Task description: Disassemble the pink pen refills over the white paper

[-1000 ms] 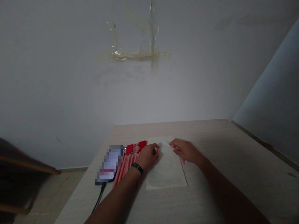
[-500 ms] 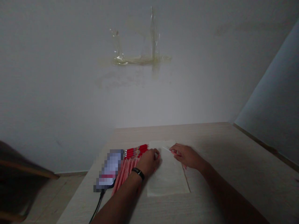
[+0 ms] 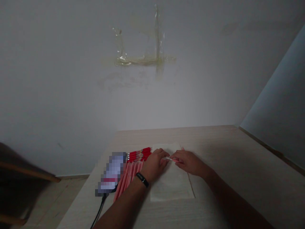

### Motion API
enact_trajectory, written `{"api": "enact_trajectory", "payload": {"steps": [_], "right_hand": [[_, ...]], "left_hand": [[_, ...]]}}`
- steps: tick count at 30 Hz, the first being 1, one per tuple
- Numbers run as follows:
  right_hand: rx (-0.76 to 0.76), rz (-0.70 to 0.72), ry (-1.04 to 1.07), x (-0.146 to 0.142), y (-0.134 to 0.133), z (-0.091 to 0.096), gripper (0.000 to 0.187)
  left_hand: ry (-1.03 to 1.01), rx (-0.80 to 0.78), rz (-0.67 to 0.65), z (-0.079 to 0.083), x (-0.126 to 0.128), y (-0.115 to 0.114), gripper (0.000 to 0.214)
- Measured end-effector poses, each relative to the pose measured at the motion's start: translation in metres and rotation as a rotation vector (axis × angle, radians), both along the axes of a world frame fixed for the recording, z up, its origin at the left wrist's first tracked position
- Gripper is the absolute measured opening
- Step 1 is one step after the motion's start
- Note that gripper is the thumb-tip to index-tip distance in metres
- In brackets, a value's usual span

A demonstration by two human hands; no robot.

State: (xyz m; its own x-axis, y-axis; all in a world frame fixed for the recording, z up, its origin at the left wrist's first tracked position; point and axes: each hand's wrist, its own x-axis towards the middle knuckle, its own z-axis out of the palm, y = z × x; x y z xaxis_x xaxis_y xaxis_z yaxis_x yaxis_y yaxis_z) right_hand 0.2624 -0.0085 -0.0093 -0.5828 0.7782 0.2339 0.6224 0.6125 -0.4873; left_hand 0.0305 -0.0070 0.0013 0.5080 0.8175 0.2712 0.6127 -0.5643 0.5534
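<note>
Two hands on my feed, both over the pale paper sheet (image 3: 171, 187). What's in them?

My right hand (image 3: 189, 163) has its fingers closed on a slim pink stick (image 3: 172, 159) with a white tip, which points toward my left hand (image 3: 154, 164). Those left fingers are curled right beside it, but I can't tell whether they grip it.

How much is done?

Several red-topped pink pens (image 3: 137, 160) lie side by side left of the sheet. Only the stick is in hand.

Edges?

The sheet lies flat on a light wood desk (image 3: 214, 203). The pens sit just beside a pixelated phone (image 3: 111, 174) near the desk's left edge, and its black cable (image 3: 100, 206) runs over that edge. My left forearm (image 3: 124, 198) crosses above the pens' lower ends.
</note>
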Motion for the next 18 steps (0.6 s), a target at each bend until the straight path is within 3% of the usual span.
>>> {"api": "enact_trajectory", "payload": {"steps": [4,8,18], "right_hand": [[0.041,-0.051,0.019,-0.002,0.001,-0.002,0.02],[0.122,-0.009,0.031,-0.005,0.002,0.002,0.006],[0.257,-0.045,0.018,-0.01,0.0,0.007,0.014]], "left_hand": [[0.088,-0.038,0.013,0.0,0.001,0.0,0.019],[0.134,-0.069,0.047,0.002,0.003,-0.002,0.021],[0.167,-0.109,0.078,0.004,0.005,-0.004,0.019]]}}
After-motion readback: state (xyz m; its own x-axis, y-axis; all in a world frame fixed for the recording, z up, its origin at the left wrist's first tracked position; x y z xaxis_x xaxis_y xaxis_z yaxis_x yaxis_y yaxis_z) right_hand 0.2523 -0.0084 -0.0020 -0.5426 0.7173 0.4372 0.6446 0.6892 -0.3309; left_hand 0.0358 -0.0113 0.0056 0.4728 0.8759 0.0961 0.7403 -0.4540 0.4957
